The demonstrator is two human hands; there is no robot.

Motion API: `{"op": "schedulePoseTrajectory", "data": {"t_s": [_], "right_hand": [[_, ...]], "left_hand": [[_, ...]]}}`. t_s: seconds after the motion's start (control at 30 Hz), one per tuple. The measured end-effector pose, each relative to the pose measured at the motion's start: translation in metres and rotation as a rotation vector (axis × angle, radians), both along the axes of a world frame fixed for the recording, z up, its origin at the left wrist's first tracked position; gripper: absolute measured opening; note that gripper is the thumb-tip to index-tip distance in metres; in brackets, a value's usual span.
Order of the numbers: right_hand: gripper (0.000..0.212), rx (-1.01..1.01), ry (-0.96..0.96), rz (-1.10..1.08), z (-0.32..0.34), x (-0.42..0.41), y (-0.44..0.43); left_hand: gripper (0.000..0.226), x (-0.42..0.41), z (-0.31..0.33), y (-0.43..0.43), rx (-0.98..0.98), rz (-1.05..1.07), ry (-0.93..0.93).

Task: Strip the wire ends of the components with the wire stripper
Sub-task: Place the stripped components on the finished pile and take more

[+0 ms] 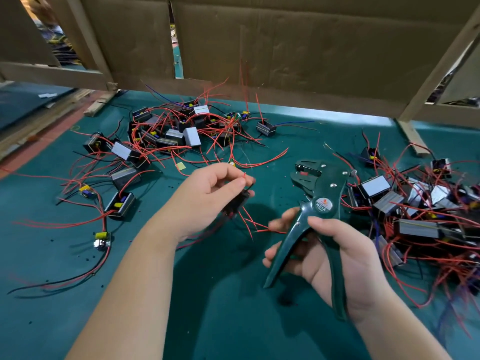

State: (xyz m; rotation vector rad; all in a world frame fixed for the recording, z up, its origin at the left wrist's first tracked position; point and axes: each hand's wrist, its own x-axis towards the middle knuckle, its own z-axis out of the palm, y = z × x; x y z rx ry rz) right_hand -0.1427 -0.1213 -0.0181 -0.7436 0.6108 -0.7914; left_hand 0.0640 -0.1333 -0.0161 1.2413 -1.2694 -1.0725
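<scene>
My left hand holds a small black component above the green table and pinches one of its red wire ends between thumb and forefinger. More red wires hang below the component. My right hand grips the two handles of the dark green wire stripper. The stripper's jaws point up and left, a short way to the right of the pinched wire and apart from it.
A heap of components with red and black wires lies at the back centre, and another heap at the right. Loose components lie at the left. A cardboard wall closes the back of the green mat.
</scene>
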Motion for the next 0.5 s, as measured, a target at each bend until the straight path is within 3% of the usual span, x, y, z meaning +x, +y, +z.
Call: {"op": "schedulePoseTrajectory", "data": {"t_s": [0.13, 0.23, 0.33, 0.5], "right_hand": [[0.073, -0.056, -0.035, 0.026, 0.002, 0.011, 0.006], [0.072, -0.046, -0.118, 0.114, 0.005, 0.013, 0.008], [0.069, -0.016, -0.224, 0.225, 0.01, 0.009, 0.008], [0.071, -0.034, -0.148, 0.203, 0.009, 0.009, 0.007]], "left_hand": [[0.017, -0.022, 0.001, 0.0, -0.019, 0.009, 0.144], [0.021, -0.037, 0.001, 0.0, -0.06, 0.041, 0.351], [0.014, -0.039, 0.001, -0.002, -0.186, 0.116, 0.317], [0.013, -0.032, 0.001, -0.004, -0.211, 0.286, 0.224]]}}
